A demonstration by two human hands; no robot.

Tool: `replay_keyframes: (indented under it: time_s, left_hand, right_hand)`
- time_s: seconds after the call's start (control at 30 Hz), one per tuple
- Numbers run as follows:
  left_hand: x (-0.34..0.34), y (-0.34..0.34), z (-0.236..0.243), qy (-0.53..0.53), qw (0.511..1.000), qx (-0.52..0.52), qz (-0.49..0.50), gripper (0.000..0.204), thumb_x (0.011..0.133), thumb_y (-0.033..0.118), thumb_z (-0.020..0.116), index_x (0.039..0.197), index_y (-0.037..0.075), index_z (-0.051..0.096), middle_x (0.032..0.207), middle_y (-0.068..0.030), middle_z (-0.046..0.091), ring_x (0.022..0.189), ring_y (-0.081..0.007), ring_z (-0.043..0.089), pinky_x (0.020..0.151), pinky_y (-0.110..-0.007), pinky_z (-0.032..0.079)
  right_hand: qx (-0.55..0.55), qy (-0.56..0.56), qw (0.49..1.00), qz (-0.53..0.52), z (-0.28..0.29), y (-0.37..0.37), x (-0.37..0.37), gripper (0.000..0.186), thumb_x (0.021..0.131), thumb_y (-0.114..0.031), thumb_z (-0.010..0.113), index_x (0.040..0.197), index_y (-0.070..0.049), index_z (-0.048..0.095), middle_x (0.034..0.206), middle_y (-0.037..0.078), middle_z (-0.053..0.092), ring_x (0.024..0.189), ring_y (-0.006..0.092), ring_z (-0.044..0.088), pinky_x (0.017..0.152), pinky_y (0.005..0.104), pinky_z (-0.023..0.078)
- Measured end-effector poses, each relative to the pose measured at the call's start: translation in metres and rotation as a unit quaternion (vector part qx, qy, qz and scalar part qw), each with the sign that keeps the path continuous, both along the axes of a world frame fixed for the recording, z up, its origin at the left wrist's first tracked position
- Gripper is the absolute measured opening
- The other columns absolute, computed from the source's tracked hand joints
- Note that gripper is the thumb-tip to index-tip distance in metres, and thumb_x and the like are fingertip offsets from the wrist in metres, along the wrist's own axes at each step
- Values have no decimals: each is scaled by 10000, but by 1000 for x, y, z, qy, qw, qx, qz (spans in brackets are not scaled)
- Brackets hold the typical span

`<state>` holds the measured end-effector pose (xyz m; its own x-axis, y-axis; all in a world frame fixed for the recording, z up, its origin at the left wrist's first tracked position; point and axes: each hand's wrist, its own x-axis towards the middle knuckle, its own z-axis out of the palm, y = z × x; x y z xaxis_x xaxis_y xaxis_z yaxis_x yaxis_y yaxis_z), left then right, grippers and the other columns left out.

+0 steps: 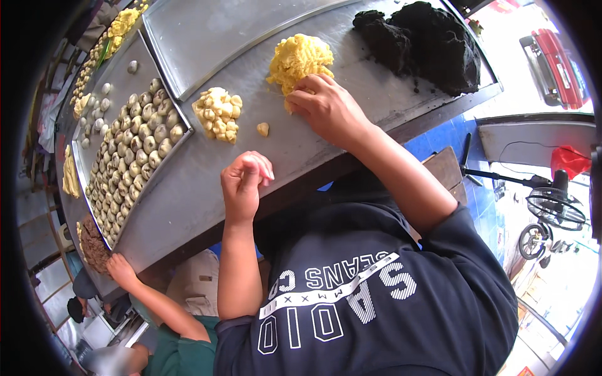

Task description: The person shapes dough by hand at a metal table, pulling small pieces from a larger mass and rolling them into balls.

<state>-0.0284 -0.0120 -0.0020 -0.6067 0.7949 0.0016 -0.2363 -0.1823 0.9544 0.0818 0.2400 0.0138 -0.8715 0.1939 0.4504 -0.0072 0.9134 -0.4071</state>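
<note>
My right hand (326, 109) reaches to the front of a mound of crumbly yellow dough (302, 57), its fingers pinched together at the lower edge. My left hand (243, 182) is raised above the near edge of the metal table (188, 194). Its fingers are curled in and the thumb is pressed to them; whatever may be inside is hidden. One small pale dough ball (263, 130) lies between my hands and a heap of pale yellow dough pieces (218, 114). That heap sits left of the yellow mound.
On the left, a tray (182, 139) holds many round filled balls (135, 147). A large black mass of paste (426, 47) lies at the far right. Another metal tray (207, 37) is behind. A co-worker's hand (122, 271) touches a brown mass (94, 247) at lower left.
</note>
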Motion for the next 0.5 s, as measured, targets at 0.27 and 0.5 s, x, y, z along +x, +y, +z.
replay_keyframes:
  time_s: [0.27,0.5]
  left_hand:
    - [1,3,1,105,993,-46,16,446,914,252,1032,809,65,642,908,-28,726,809,-78,615,757,-258,518]
    - [17,-12,12,73,992,-103,19,407,1197,276,702,881,32,627,933,-68,730,818,-104,628,711,-287,485]
  right_hand:
    - [135,-109,985,-25,32,-19,-52,120,948,-137,725,1022,-64,784,1093,88,738,1031,319,750,921,458,626]
    - [194,-87,977,33,11,-9,-8,209,909,-149,763,1091,-58,809,1171,73,778,1253,302,703,1033,443,615]
